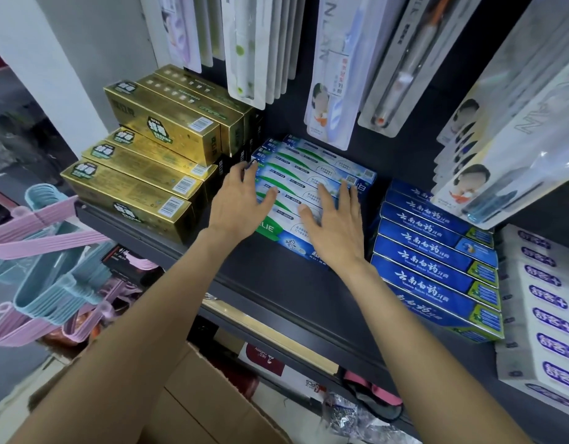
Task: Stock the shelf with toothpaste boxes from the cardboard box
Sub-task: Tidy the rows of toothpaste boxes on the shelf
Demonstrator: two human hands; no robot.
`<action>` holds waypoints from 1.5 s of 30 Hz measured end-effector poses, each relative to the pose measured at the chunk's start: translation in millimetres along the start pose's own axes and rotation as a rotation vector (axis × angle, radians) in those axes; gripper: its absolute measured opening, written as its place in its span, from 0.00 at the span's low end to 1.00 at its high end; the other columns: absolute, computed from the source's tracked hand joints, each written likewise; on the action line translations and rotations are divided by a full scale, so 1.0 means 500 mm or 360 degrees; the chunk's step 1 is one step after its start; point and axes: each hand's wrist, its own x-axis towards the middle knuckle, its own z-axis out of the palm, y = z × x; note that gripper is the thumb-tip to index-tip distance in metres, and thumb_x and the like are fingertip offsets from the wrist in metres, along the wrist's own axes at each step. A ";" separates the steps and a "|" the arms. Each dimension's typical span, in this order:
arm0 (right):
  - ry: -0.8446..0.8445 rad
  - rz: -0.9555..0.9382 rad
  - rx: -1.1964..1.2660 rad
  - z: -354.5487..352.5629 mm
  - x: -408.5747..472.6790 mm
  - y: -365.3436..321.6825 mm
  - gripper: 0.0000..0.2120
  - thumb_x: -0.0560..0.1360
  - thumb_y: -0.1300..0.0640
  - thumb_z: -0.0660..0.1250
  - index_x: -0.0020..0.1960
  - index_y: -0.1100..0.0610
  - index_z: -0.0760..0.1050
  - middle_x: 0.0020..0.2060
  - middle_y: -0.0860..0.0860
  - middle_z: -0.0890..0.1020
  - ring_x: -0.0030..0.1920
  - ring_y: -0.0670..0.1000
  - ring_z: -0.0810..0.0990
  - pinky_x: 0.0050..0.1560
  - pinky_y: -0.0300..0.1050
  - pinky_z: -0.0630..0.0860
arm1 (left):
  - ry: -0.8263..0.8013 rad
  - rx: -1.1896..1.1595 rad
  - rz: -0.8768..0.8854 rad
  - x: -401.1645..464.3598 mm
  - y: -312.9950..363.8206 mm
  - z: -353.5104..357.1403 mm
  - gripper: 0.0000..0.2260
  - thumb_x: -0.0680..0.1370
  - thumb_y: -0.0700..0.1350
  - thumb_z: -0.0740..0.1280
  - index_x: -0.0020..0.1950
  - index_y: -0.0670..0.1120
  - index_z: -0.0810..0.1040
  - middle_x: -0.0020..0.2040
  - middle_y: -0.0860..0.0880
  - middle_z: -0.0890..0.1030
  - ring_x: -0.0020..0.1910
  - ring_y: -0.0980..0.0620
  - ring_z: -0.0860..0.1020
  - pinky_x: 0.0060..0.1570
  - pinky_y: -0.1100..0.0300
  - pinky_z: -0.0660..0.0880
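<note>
Below our arms sat the cardboard box [209,398]; our left hand [238,200] and right hand [334,225], fingers spread flat, pressed the white-and-green toothpaste boxes [308,174]. Uneven pushing could skew the row against the gold boxes [155,161].

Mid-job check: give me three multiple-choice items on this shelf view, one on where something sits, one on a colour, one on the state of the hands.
1. Which boxes do both hands rest on?
A. gold boxes
B. white and green toothpaste boxes
C. dark blue boxes

2. What colour are the stacked boxes at the left end of the shelf?
A. gold
B. red
C. black

3. How are the hands?
A. both fists
B. one holds a brush
C. both flat, fingers straight

Answers: 1 B, left hand and right hand lie on the white and green toothpaste boxes. 2 A, the gold boxes show it. 3 C, straight fingers press the box tops.
</note>
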 end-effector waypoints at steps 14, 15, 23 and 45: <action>0.0025 0.0029 -0.0026 0.008 0.003 0.005 0.30 0.80 0.42 0.51 0.77 0.55 0.51 0.76 0.59 0.45 0.76 0.56 0.37 0.72 0.56 0.33 | -0.0108 0.0267 0.0095 0.051 0.029 0.009 0.33 0.79 0.60 0.56 0.77 0.43 0.54 0.76 0.40 0.54 0.72 0.41 0.60 0.66 0.50 0.64; 0.0026 0.0014 -0.0041 0.007 0.005 0.008 0.30 0.80 0.42 0.51 0.77 0.55 0.50 0.76 0.59 0.44 0.76 0.56 0.37 0.72 0.56 0.33 | -0.0129 0.0306 0.0104 0.058 0.029 0.009 0.33 0.78 0.61 0.55 0.77 0.43 0.54 0.77 0.40 0.53 0.73 0.41 0.58 0.68 0.50 0.62; -0.0054 -0.0016 -0.0160 0.001 0.017 0.016 0.32 0.80 0.41 0.49 0.77 0.57 0.47 0.76 0.60 0.44 0.76 0.57 0.38 0.73 0.53 0.34 | -0.0117 0.0326 0.0228 0.068 0.031 0.013 0.30 0.78 0.60 0.57 0.74 0.44 0.61 0.70 0.41 0.65 0.67 0.43 0.65 0.64 0.51 0.65; -0.0115 -0.0173 -0.0281 -0.043 0.025 0.019 0.36 0.79 0.39 0.50 0.77 0.58 0.44 0.75 0.64 0.41 0.75 0.61 0.36 0.73 0.57 0.35 | -0.0337 0.0198 0.0560 0.016 0.037 -0.019 0.39 0.66 0.76 0.45 0.75 0.60 0.58 0.78 0.50 0.48 0.77 0.50 0.44 0.73 0.43 0.41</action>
